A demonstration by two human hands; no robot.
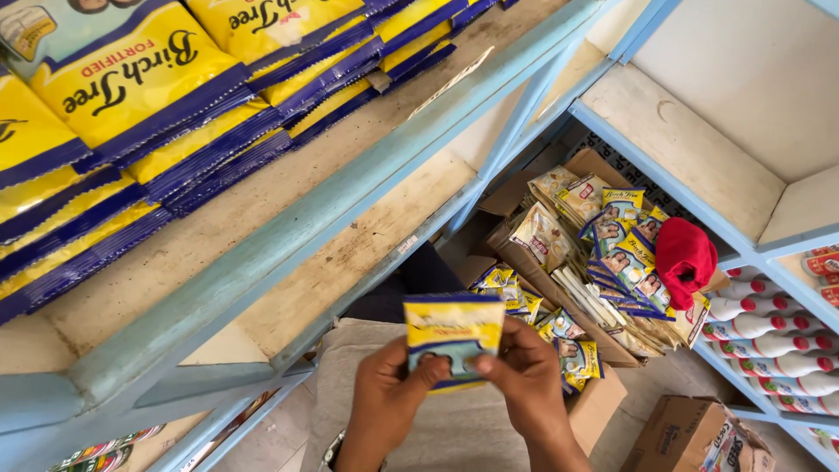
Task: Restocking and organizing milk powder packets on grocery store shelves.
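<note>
Left hand: the left hand [384, 398] grips the lower left corner of a small stack of sachets [453, 336], thumb on the front face, fingers behind and hidden.
Right hand: the right hand [527, 385] pinches the lower right edge of the same stack, thumb across the front; its fingertips behind the packs cannot be seen.
Grip state: both hands are closed on the stack and hold it upright between them; how many sachets it contains is hard to make out.
Held item: yellow sachets with a blue band at the top edge; the lower print is covered by both thumbs.
Wrists: both forearms are cut off by the bottom frame edge; a band on the left wrist is only partly visible.
Right of the grip: an open cardboard box [524, 253] holds more sachets [625, 249], some standing, some tipped; its far wall is hidden by them.
Further right: a red cloth [686, 258] lies on the box edge; its shape is unclear.
Above and left of the grip: a light blue shelf [288, 236] carries rows of large yellow and blue packs [131, 96], cut off by the top and left frame edges.
Far right: white bottles with red caps [778, 336] lie on a lower shelf, partly out of frame.
Below right: a second carton [677, 433] sits on the floor, cropped at the bottom.
Under the grip: a grey fabric surface [446, 428], mostly covered by the hands.
</note>
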